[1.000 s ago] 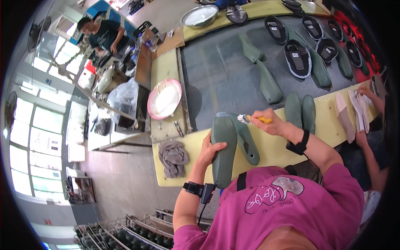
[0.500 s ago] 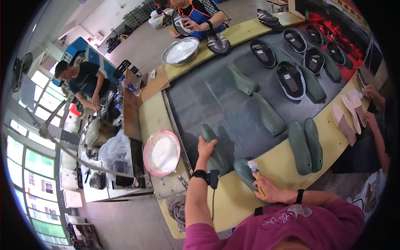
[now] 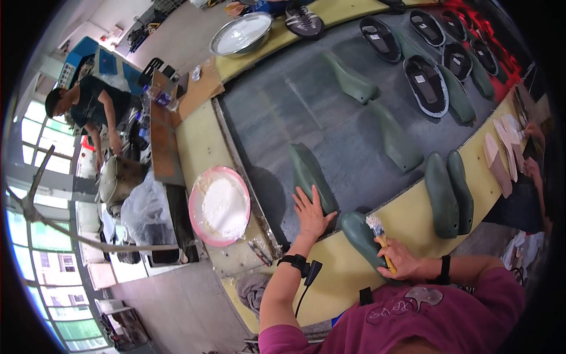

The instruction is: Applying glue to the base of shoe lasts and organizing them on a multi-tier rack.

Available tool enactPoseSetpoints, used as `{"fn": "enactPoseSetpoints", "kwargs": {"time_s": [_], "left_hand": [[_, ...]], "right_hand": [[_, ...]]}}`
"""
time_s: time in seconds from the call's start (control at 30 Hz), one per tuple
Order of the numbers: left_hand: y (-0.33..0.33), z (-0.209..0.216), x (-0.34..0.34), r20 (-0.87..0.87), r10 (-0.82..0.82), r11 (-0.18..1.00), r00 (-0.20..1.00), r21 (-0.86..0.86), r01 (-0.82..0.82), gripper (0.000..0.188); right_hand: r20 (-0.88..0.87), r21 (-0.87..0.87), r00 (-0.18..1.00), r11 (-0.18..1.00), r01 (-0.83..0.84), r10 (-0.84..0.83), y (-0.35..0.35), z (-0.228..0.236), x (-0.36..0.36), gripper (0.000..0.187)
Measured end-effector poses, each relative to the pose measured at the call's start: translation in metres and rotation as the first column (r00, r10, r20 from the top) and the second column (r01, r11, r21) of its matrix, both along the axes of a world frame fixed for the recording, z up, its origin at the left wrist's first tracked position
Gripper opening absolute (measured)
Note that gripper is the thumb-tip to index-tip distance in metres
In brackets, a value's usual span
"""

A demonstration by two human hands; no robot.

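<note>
Dark grey bed (image 3: pixel 265 112) framed by a yellow border (image 3: pixel 330 286) forms the work surface. I view the left hand (image 3: pixel 313 218), fingers spread wide, on the near end of a green last (image 3: pixel 305 165) extending beyond the fingertips. The right hand (image 3: pixel 405 261) has its fingers wrapped around a brush (image 3: pixel 382 241) (bristle contact: I cannot tell); a second last (image 3: pixel 357 233) lies just left of them. A pink basin (image 3: pixel 215 242) sits left of both hands.

White script lettering (image 3: pixel 386 313) runs across the front of the magenta shirt (image 3: pixel 454 312), foreshortened and not clearly legible. Small white labels (image 3: pixel 420 78) sit inside several dark shoes (image 3: pixel 433 97), any print too small to read.
</note>
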State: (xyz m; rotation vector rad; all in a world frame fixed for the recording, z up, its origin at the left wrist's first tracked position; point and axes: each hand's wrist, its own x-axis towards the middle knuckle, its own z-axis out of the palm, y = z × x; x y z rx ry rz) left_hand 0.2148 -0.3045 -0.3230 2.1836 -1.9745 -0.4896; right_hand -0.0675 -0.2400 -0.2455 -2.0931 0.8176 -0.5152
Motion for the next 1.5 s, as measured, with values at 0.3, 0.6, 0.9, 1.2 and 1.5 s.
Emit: {"fn": "enactPoseSetpoints", "kwargs": {"time_s": [0.3, 0.6, 0.9, 1.2, 1.5], "left_hand": [[-0.15, -0.008, 0.061, 0.082, 0.233, 0.967, 0.969, -0.119, -0.223, 0.082], [-0.001, 0.038, -0.021, -0.585, 0.227, 0.969, 0.778, 0.054, -0.242, 0.042], [0.113, 0.075, -0.145, -0.537, 0.261, 0.959, 0.802, 0.052, -0.278, 0.078], [0.145, 0.059, -0.096, -0.647, 0.333, 0.921, 0.686, 0.067, -0.384, 0.064], [0.125, 0.077, -0.102, -0.839, 0.306, 0.941, 0.45, 0.194, -0.277, 0.068]], "right_hand": [[0.006, 0.063, 1.0, 0.998, -0.007, 0.006, 0.013, 0.006, 0.007, 0.045], [0.146, 0.104, 0.982, 0.989, 0.106, -0.121, 0.004, -0.011, -0.01, 0.034], [0.234, -0.17, 0.962, 0.969, 0.181, -0.138, -0.045, 0.007, -0.04, 0.025], [0.358, -0.061, 0.927, 0.988, 0.139, -0.108, -0.052, 0.022, -0.054, 0.011], [0.436, 0.098, 0.896, 0.994, 0.043, -0.082, -0.064, 0.036, -0.028, 0.011]]}}
